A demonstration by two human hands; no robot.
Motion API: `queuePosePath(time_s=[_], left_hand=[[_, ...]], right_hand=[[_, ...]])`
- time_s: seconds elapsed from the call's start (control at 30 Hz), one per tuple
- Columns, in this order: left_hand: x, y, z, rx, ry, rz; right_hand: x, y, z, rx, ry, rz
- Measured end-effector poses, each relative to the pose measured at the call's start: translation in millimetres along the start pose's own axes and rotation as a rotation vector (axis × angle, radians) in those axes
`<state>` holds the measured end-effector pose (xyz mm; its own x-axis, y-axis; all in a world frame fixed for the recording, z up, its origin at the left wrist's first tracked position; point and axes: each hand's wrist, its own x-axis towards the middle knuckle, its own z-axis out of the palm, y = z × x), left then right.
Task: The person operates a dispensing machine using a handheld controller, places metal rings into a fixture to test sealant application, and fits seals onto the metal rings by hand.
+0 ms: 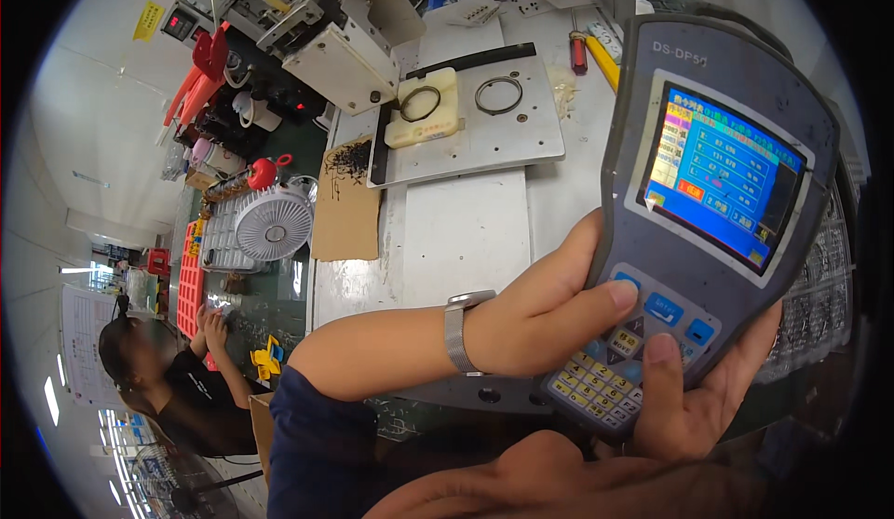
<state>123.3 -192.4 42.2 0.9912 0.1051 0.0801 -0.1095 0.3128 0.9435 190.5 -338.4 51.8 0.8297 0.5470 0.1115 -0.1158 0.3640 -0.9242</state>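
Note:
A grey handheld control pendant [615, 240] with a lit colour screen and a keypad is held up at the right, tilted. My left hand [549, 310], with a metal-band watch on its wrist, grips its left edge, the thumb on a blue key. Wrapped round the lower right edge is my right hand [698, 398], its thumb over the keys near the middle. Most fingers of both hands are hidden behind the pendant. Beyond it, a metal fixture plate [531, 137] bears a cream block [433, 133] with one dark ring [420, 103] and a second ring [499, 95] beside it.
A white machine head [354, 63] stands over the plate's far left. Cardboard with small dark parts [346, 202] and a white fan [275, 224] are to the left. A red-handled screwdriver [578, 53] lies behind. A co-worker [186, 379] sits at the left bench near red trays [190, 282].

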Motion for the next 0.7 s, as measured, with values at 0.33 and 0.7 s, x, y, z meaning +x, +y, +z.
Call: queuePosePath(time_s=[0.33, 0.7], left_hand=[[5, -2, -1, -0.054, -0.035, 0.037], [6, -1, 0, -0.031, 0.028, 0.014]], right_hand=[[4, 6, -1, -0.069, 0.025, -0.07], [8, 5, -2, -0.006, -0.006, 0.025]])
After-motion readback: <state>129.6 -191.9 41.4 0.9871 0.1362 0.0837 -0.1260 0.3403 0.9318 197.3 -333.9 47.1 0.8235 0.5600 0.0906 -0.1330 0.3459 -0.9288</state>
